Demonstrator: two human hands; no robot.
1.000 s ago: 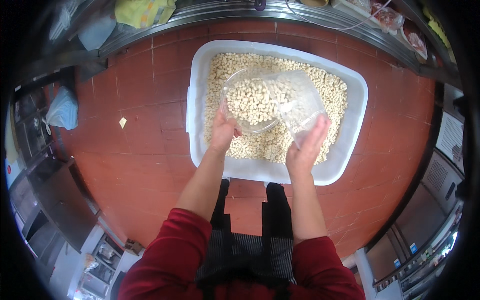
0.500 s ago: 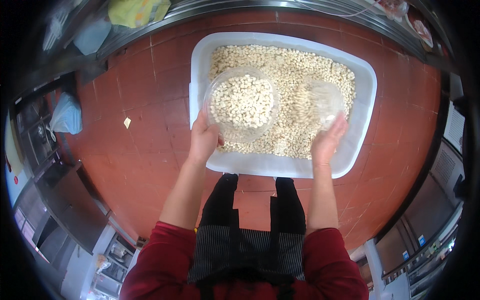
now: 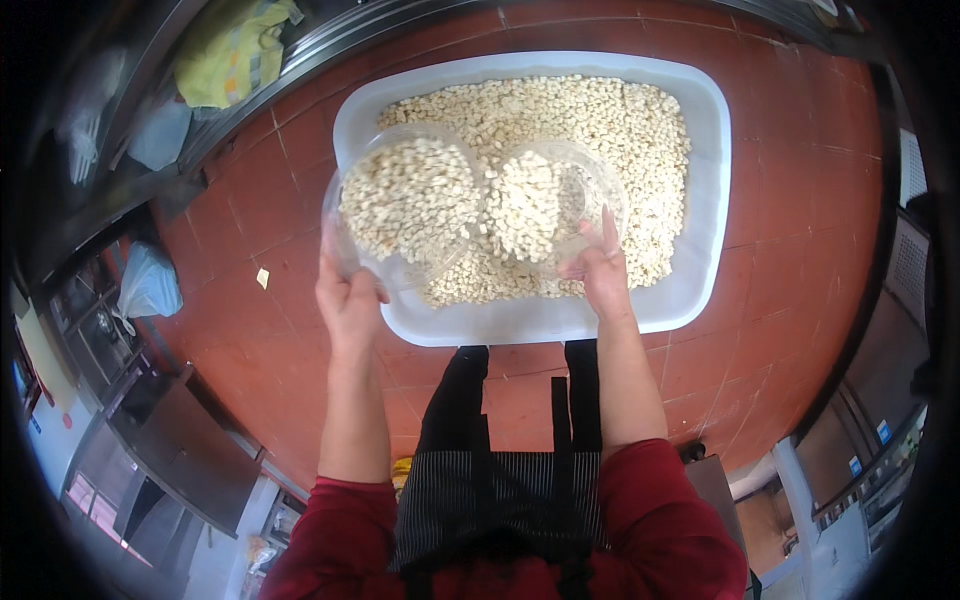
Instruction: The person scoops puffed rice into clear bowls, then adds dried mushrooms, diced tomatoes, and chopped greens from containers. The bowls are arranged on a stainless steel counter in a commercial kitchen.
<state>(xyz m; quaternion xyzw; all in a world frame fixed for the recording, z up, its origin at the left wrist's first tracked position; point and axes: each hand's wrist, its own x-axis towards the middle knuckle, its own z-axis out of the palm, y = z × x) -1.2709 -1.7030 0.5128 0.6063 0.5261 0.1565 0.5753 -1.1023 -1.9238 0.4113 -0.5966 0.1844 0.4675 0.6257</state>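
Note:
My left hand (image 3: 348, 300) grips the near left side of a round clear plastic bowl (image 3: 405, 272), fingers closed on its wall. Small cream-coloured cubes (image 3: 410, 195) fill much of that bowl, blurred by motion. My right hand (image 3: 601, 282) holds a second clear plastic bowl (image 3: 603, 192), tilted toward the left one, with cubes massed at its left side. The rims of the two bowls come close together; whether they touch I cannot tell. Both are above a large white tub (image 3: 712, 200) spread with the same cubes (image 3: 600, 110).
The tub stands on a red tiled floor (image 3: 790, 200) in front of my feet. A metal ledge (image 3: 340, 45) with a yellow cloth (image 3: 235, 55) runs along the far side. At the left are a blue plastic bag (image 3: 150, 282) and a small pale scrap (image 3: 262, 278).
My right hand has swung left with its bowl, from over the tub's right side to beside the other bowl. My left hand and its bowl have shifted left in the view.

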